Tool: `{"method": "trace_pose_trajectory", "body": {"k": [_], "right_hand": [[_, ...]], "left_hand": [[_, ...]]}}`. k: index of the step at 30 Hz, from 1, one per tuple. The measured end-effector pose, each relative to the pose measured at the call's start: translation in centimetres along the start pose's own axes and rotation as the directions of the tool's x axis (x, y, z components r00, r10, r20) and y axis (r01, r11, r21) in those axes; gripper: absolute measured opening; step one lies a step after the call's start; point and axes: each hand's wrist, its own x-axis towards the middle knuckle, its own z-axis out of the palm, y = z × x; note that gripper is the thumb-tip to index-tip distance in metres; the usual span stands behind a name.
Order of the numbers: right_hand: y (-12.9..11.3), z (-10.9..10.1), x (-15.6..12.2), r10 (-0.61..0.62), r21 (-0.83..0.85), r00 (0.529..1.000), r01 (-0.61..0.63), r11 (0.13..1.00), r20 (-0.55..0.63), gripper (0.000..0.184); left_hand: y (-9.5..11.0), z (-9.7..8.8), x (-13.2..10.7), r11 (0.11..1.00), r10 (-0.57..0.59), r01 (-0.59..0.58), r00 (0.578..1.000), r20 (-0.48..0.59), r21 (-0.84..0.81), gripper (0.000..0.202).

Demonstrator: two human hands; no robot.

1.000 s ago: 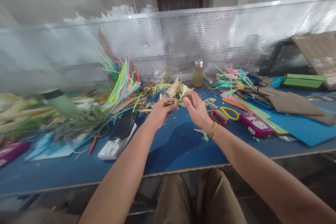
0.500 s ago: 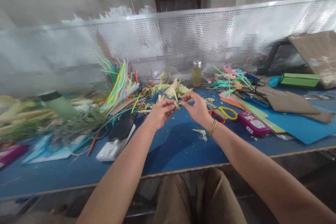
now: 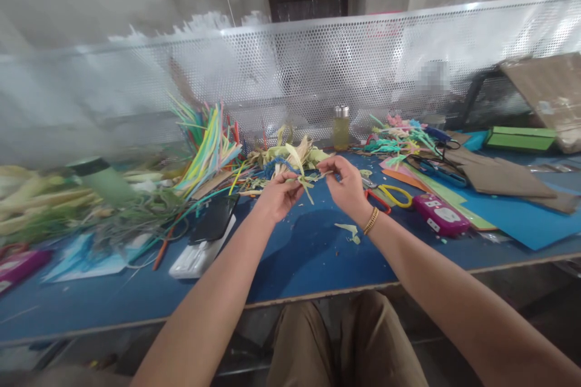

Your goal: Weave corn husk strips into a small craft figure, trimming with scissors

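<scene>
My left hand (image 3: 280, 195) is closed in a pinch on a pale green corn husk strip (image 3: 307, 180), which is looped or knotted beside the fingertips, with one end hanging down. Just to the right, my right hand (image 3: 340, 180) has thumb and fingers pinched together at a thin end of the same strip. Both hands are held above the blue table (image 3: 299, 260). Behind them lies a heap of dried husks (image 3: 306, 150) with a blue fuzzy cord (image 3: 276, 164). A loose scrap of husk (image 3: 348, 231) lies below my right hand.
Yellow-handled scissors (image 3: 396, 195) and a purple case (image 3: 440, 215) lie at right, near blue paper (image 3: 512, 217) and cardboard (image 3: 503, 178). A bottle (image 3: 341, 128) stands behind. At left are colourful pipe cleaners (image 3: 206, 148), a black phone (image 3: 213, 219) and a green bottle (image 3: 102, 180).
My right hand has moved slightly right, away from my left, drawing out the strip end. More of the looped husk shows between them, with an end dangling.
</scene>
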Motion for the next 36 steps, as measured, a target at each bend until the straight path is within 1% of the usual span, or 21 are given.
{"method": "trace_pose_trajectory", "body": {"k": [3,5,6,7,9,10,12,14,16,17,19,22,26,30,36], "right_hand": [[0.2,-0.1,0.2,0.007,-0.035,0.999,-0.009,0.999,-0.054,0.016],[0.6,-0.1,0.3,0.047,-0.03,0.996,-0.049,0.998,-0.076,0.011],[0.8,0.0,0.3,0.08,0.002,0.993,-0.08,0.997,-0.088,0.01],[1.0,0.1,0.3,0.12,0.053,0.988,-0.115,0.992,-0.099,0.013],[1.5,0.4,0.2,0.211,0.178,0.972,-0.19,0.965,-0.103,0.025],[1.6,0.5,0.1,0.257,0.232,0.963,-0.232,0.945,-0.085,0.029],[1.7,0.7,0.0,0.341,0.268,0.94,-0.329,0.906,0.002,0.029],[1.5,0.9,-0.3,0.397,0.222,0.91,-0.415,0.882,0.122,0.024],[1.1,1.1,-0.5,0.405,0.18,0.888,-0.445,0.877,0.22,0.02],[0.9,1.2,-0.6,0.392,0.18,0.887,-0.438,0.881,0.243,0.02],[0.7,1.4,-0.6,0.361,0.213,0.9,-0.413,0.886,0.246,0.02],[0.8,1.4,-0.5,0.332,0.215,0.923,-0.37,0.904,0.194,0.017],[0.9,1.1,-0.2,0.256,0.132,0.959,-0.271,0.953,0.12,0.01],[1.0,0.7,-0.1,0.189,0.028,0.977,-0.193,0.981,0.1,0.007],[1.0,0.3,0.1,0.15,-0.062,0.985,-0.144,0.988,0.091,0.004]], "left_hand": [[-0.1,-0.1,-0.1,0.999,-0.013,0.013,1.0,0.022,0.032,0.029],[-0.4,-0.1,0.0,0.998,0.002,-0.004,0.999,0.036,0.06,0.031],[-0.5,-0.2,0.1,0.998,0.012,-0.015,0.999,0.045,0.069,0.032],[-0.6,-0.2,0.2,0.997,0.023,-0.027,0.998,0.053,0.072,0.032],[-0.9,-0.2,0.3,0.996,0.059,-0.062,0.997,0.055,0.062,0.033],[-0.9,-0.1,0.3,0.995,0.083,-0.086,0.995,0.047,0.05,0.033],[-1.0,0.0,0.4,0.99,0.137,-0.138,0.99,0.017,0.027,0.035],[-1.1,0.1,0.4,0.984,0.18,-0.18,0.984,-0.016,0.014,0.036],[-1.2,0.2,0.3,0.978,0.208,-0.207,0.978,-0.036,0.015,0.037],[-1.2,0.3,0.3,0.977,0.215,-0.214,0.976,-0.036,0.021,0.037],[-1.3,0.4,0.1,0.976,0.214,-0.213,0.977,-0.015,0.035,0.036],[-1.3,0.7,-0.3,0.981,0.179,-0.182,0.983,0.045,0.07,0.034],[-0.9,1.0,-0.9,0.984,0.116,-0.128,0.988,0.102,0.124,0.03],[-0.5,1.0,-1.1,0.979,0.125,-0.139,0.987,0.106,0.148,0.029],[-0.7,0.7,-0.7,0.982,0.124,-0.136,0.988,0.091,0.133,0.032]]}}
